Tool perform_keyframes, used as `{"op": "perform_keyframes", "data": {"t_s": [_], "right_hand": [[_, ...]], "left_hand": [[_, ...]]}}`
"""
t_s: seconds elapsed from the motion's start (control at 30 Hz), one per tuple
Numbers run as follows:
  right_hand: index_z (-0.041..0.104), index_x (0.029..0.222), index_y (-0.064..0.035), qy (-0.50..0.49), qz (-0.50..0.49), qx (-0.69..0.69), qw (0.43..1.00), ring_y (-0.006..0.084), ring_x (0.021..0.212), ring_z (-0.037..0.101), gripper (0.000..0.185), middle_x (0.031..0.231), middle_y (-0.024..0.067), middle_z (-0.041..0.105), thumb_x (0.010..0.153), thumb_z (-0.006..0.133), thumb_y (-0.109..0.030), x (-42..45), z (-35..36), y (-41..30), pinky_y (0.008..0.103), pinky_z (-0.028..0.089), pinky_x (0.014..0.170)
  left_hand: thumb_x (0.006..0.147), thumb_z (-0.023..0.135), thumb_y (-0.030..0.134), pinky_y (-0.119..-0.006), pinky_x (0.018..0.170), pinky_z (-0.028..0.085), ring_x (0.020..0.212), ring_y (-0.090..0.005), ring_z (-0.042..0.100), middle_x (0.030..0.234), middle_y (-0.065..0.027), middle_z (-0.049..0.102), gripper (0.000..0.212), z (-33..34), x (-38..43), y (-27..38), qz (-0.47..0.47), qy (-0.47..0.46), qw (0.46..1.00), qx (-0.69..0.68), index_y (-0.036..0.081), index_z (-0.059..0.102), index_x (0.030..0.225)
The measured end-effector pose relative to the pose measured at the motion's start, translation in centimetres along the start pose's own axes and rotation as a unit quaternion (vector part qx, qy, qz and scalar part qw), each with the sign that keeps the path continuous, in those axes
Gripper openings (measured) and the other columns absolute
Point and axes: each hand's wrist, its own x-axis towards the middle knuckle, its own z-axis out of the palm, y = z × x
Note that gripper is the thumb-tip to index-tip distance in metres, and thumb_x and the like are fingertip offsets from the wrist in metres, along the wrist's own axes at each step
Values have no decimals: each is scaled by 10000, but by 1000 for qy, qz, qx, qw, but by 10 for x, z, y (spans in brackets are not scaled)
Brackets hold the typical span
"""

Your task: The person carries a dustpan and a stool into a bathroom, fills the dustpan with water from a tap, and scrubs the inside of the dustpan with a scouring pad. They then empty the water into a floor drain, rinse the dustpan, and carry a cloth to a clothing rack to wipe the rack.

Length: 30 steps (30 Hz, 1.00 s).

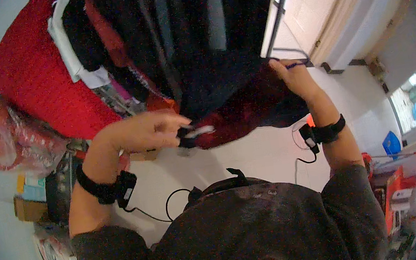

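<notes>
Dark garments (193, 31) hang in a dense row before me. A dark red cloth (245, 112) sticks out at their lower edge. My left hand (151, 130) is at the cloth's left end, fingers bent around or against a dark piece with a white strip (199, 131); blur hides the exact hold. My right hand (292, 77) is at the right side of the garments, its thumb raised along the dark red cloth's edge; its fingers are partly hidden. Left of the dark garments are a bright red textile (50, 73) and a white-edged garment (67, 50).
A plastic-wrapped red bundle (19, 138) lies at the left, above a cardboard box (30, 208). A dark metal rail (277, 10) runs along the upper right. Beige curtains (331, 10) hang beyond it. A blue object (391, 144) and orange boxes (396, 198) are at the right.
</notes>
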Motion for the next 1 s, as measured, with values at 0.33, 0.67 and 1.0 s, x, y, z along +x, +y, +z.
{"op": "perform_keyframes", "data": {"t_s": [0.33, 0.67, 1.0], "right_hand": [[531, 813, -21, -28, 187, 177, 966, 78, 506, 355, 170, 570, -22, 408, 754, 483, -173, -16, -53, -49, 202, 287, 463], [514, 893, 14, 54, 214, 374, 901, 103, 531, 441, 183, 662, 26, 498, 770, 441, -101, 24, -102, -31, 201, 369, 483], [499, 778, 24, 53, 127, 402, 905, 152, 569, 497, 162, 685, 77, 523, 793, 444, -128, 187, -101, -40, 243, 433, 534]], "left_hand": [[750, 525, 144, -250, 690, 396, 788, -114, 476, 879, -45, 520, 276, 1, 14, -104, 8, 143, 988, -62, 34, 491, 1001], [767, 511, 258, -239, 619, 407, 720, -129, 503, 821, -49, 545, 318, 11, 49, -125, -108, 143, 979, -99, 48, 505, 1006], [791, 490, 250, -259, 634, 418, 756, -141, 526, 911, -62, 544, 326, -8, 87, -176, -151, 154, 958, -188, 34, 484, 1036]]}}
